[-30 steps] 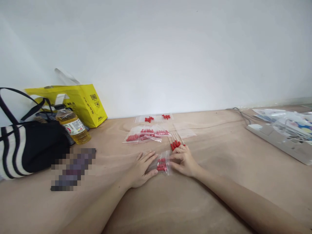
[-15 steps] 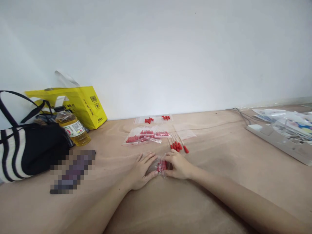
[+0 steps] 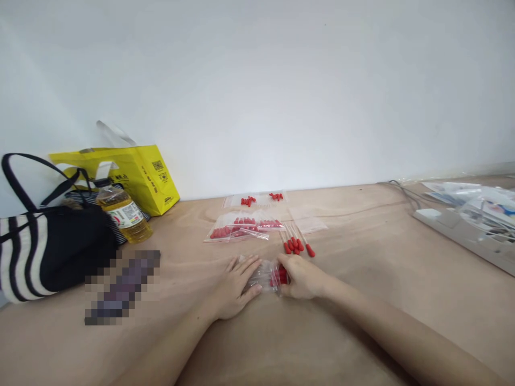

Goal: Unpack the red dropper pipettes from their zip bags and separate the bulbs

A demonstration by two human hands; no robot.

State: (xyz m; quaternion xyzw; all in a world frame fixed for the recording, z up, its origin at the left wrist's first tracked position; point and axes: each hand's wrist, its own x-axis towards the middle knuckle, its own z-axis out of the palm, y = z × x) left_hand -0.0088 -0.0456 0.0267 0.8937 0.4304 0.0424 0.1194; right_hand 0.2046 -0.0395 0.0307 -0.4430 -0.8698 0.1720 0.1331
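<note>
My left hand (image 3: 235, 289) lies flat with fingers spread, over the left part of a clear plastic bag (image 3: 261, 274) on the table. My right hand (image 3: 302, 276) curls at the bag's right end, thumb and fingers closed around a bunch of red-tipped sticks (image 3: 280, 276). Plastic partly covers the red tips, and my fingers hide the rest of the bunch. Just beyond my right hand lie several loose red-tipped sticks (image 3: 294, 244), tips toward me. Filled clear bags (image 3: 237, 228) with rows of red tips lie farther back.
Near the wall lies another clear bag (image 3: 230, 202) with red pieces. A flat clear bag (image 3: 311, 225) rests beside the loose sticks. On the left stand a striped handbag (image 3: 80, 246), a yellow bag (image 3: 140, 177) and an oil bottle (image 3: 129, 217). A power strip (image 3: 462, 230) lies right.
My right hand and the red tips have shifted slightly right, away from my left hand. More of the clear bag shows between the hands. The view has shifted a little.
</note>
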